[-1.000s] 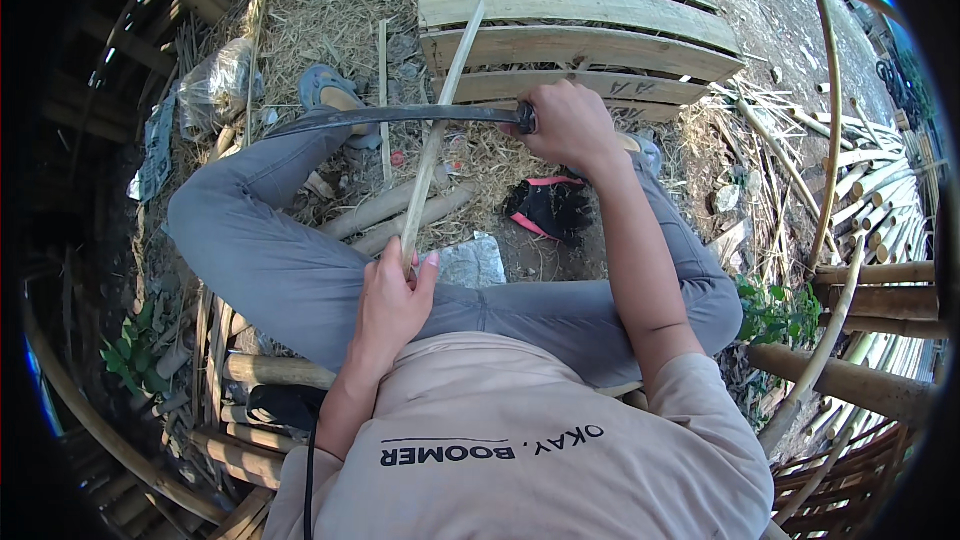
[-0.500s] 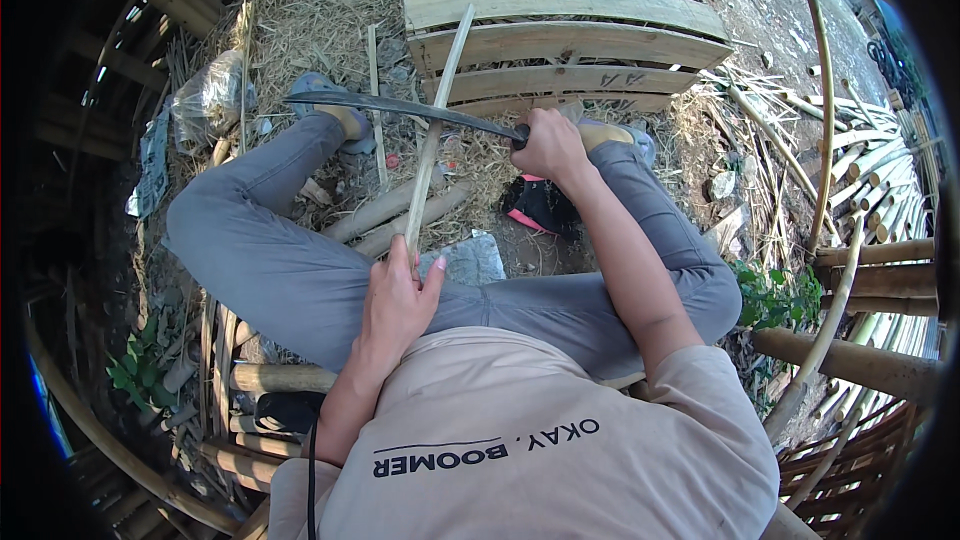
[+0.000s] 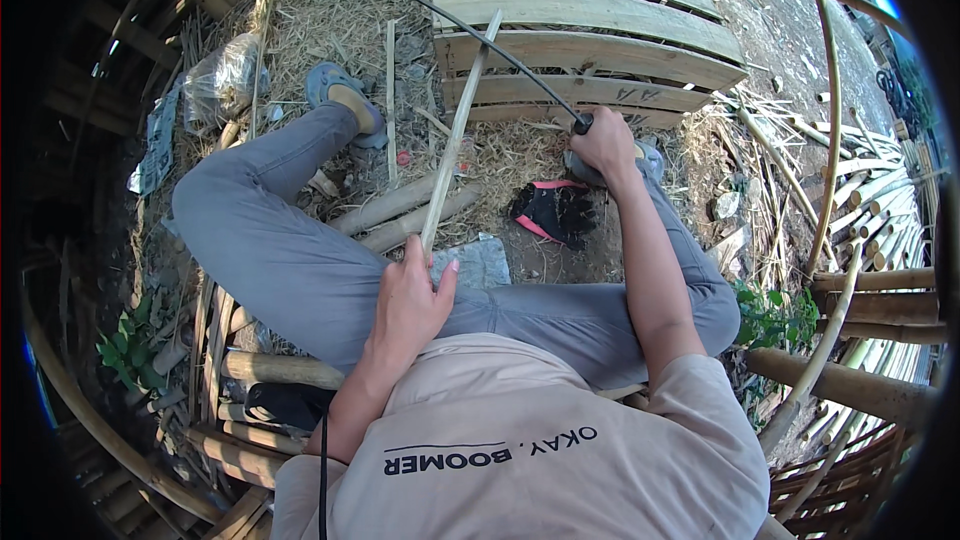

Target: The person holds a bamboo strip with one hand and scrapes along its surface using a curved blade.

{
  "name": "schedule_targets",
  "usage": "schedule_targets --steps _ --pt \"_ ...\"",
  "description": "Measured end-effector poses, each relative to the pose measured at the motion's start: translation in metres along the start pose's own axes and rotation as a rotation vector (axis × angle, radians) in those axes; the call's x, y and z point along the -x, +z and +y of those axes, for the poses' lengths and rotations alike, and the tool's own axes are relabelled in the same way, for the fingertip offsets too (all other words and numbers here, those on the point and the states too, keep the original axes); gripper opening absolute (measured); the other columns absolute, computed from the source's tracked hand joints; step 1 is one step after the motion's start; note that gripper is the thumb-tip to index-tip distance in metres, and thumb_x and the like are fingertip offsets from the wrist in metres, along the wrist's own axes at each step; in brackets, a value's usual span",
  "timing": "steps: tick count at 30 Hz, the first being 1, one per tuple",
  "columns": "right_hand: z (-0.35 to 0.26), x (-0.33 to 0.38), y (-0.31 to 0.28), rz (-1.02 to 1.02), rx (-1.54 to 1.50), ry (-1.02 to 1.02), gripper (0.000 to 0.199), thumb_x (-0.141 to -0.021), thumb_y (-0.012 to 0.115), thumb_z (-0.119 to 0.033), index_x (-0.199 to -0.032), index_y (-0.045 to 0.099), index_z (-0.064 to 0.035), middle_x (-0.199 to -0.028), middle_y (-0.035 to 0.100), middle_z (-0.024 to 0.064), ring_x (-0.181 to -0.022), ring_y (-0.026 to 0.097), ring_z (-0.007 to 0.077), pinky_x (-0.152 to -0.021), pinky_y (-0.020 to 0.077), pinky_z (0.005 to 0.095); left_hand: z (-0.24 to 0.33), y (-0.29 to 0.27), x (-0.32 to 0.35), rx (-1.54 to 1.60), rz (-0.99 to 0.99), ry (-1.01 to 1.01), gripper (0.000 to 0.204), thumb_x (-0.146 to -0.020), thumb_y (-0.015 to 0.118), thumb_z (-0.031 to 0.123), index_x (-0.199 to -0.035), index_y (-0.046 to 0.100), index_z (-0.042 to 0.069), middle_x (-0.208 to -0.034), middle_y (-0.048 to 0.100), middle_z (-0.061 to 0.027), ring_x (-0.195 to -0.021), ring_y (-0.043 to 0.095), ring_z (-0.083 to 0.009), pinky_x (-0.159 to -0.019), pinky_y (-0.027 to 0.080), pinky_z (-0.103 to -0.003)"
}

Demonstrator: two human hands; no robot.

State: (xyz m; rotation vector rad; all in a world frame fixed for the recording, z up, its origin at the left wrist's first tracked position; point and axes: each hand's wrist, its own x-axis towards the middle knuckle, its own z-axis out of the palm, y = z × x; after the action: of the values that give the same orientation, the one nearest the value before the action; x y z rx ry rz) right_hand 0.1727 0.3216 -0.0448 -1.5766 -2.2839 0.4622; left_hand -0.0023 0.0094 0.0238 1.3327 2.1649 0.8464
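A long pale bamboo strip (image 3: 459, 130) slants away from me, its near end gripped in my closed left hand (image 3: 412, 298) above my lap. My right hand (image 3: 606, 143) is wrapped round the dark handle of a machete (image 3: 530, 73), out beyond my right knee. The long blade points up and left and looks thin, seen nearly edge-on. It crosses the strip close to the strip's far end; whether it touches or cuts into the wood I cannot tell. Behind the crossing stands a slatted wooden crate (image 3: 590, 50).
A black and pink glove (image 3: 553, 213) lies on the ground between my legs, near two bamboo pieces (image 3: 385, 205) and a grey flat scrap (image 3: 475, 262). Straw covers the ground at the far left. Cut bamboo poles (image 3: 885, 180) are piled at the right, and a plastic bag (image 3: 222, 80) sits at the left.
My right hand has moved right, and the machete has swung from lying across the strip to pointing farther away, its crossing now nearer the strip's far end. My left hand keeps its grip.
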Motion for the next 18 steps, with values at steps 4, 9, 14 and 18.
schedule_targets --steps 4,9,14,18 --pt "-0.024 0.014 -0.007 0.024 -0.008 -0.054 0.025 -0.073 0.068 -0.019 -0.088 0.076 -0.0008 -0.084 0.072 0.0254 -0.082 0.071 0.0413 -0.082 0.0564 0.0485 -0.002 0.003 0.003 -0.021 0.019 0.014 0.032 -0.092 0.068 0.019 -0.101 0.050 -0.006 -0.068 0.062 -0.0274 -0.065 0.065 -0.0482 -0.057 0.051 -0.053" --pt "-0.056 0.030 -0.009 -0.122 -0.038 -0.237 0.027 -0.067 0.069 -0.017 -0.087 0.075 -0.0003 -0.086 0.071 0.0280 -0.085 0.070 0.0426 -0.084 0.0565 0.0477 0.004 0.005 0.005 -0.095 -0.012 -0.013 0.032 -0.094 0.066 0.020 -0.104 0.047 -0.004 -0.073 0.064 -0.0290 -0.069 0.065 -0.0502 -0.060 0.052 -0.056" --pt "-0.064 0.025 -0.007 -0.206 -0.017 -0.190 0.028 -0.063 0.070 -0.017 -0.085 0.074 0.0001 -0.087 0.071 0.0283 -0.089 0.070 0.0420 -0.087 0.0560 0.0471 -0.008 0.011 0.008 -0.092 0.038 0.050 0.030 -0.094 0.067 0.019 -0.100 0.048 -0.003 -0.065 0.060 -0.0237 -0.061 0.064 -0.0450 -0.054 0.049 -0.052" --pt "-0.072 0.023 -0.010 -0.185 -0.012 -0.138 0.027 -0.064 0.070 -0.016 -0.084 0.073 0.0023 -0.087 0.071 0.0276 -0.090 0.070 0.0429 -0.088 0.0557 0.0463 -0.015 0.010 0.009 -0.069 0.091 0.101 0.029 -0.093 0.069 0.018 -0.096 0.049 -0.002 -0.057 0.057 -0.0194 -0.054 0.064 -0.0402 -0.050 0.048 -0.047"
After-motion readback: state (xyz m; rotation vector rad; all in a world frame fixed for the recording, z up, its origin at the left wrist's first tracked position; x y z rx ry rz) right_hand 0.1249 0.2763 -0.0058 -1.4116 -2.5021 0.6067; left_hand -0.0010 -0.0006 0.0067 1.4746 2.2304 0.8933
